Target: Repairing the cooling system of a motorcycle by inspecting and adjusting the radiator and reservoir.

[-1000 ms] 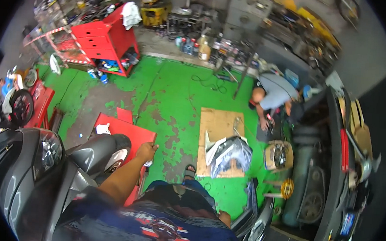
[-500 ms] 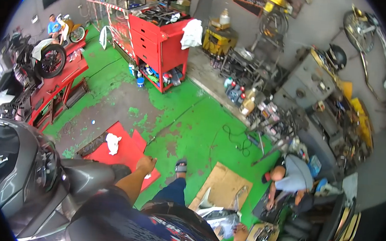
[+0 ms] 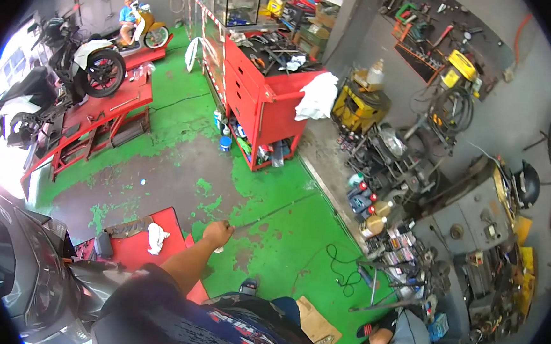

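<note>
My left arm reaches forward over the floor, and my left hand (image 3: 219,233) is closed in a fist. Just below the fist a small white bit shows; whether it is in the hand or behind it I cannot tell. Beneath that forearm lies a red lift platform (image 3: 130,251), with a crumpled white rag (image 3: 156,238) on it. To the left stands a grey scooter (image 3: 38,277), close by my side. My right hand is out of the picture.
Ahead stands a red tool cabinet (image 3: 264,107) topped with tools. A raised motorcycle (image 3: 97,73) rests on a red lift (image 3: 100,115) at left. Bottles (image 3: 372,227) and machine parts line the right wall. A crouching person (image 3: 398,340) works at lower right, near a cardboard sheet (image 3: 316,325).
My view has swung up and to the right, bringing the tool cabinet lower in the picture. My right hand has left the view. The left hand stays closed over the floor.
</note>
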The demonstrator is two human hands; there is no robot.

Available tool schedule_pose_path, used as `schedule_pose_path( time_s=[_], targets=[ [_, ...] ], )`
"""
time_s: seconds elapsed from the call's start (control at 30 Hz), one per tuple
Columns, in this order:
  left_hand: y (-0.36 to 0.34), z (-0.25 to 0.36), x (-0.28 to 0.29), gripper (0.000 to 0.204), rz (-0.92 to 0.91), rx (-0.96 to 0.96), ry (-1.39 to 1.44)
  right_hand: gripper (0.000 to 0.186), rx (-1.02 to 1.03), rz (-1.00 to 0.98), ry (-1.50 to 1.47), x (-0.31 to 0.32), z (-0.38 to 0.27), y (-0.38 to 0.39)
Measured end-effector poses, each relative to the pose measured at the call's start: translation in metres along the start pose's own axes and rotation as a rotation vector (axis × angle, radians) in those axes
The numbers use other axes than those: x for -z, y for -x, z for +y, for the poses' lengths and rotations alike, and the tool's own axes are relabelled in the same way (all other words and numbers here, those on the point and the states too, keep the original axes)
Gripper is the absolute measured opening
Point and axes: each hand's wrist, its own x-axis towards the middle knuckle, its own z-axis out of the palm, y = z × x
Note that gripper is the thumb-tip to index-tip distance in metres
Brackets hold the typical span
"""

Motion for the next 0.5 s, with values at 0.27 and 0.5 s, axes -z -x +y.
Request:
schedule_pose_path(
  time_s=[0.27, 0.5],
  targets=[
    [-0.052, -0.08, 0.002, 0.043, -0.017, 0.241, -0.038, 0.012, -0.193, -0.363, 0.009, -0.008, -0.102, -0.207],
    [-0.006, -0.184, -0.033, 0.026, -0.075, 0.479, -0.232, 0.018, -0.248, -0.236, 0.802, -0.126, -0.224, -0.395]
  ],
)
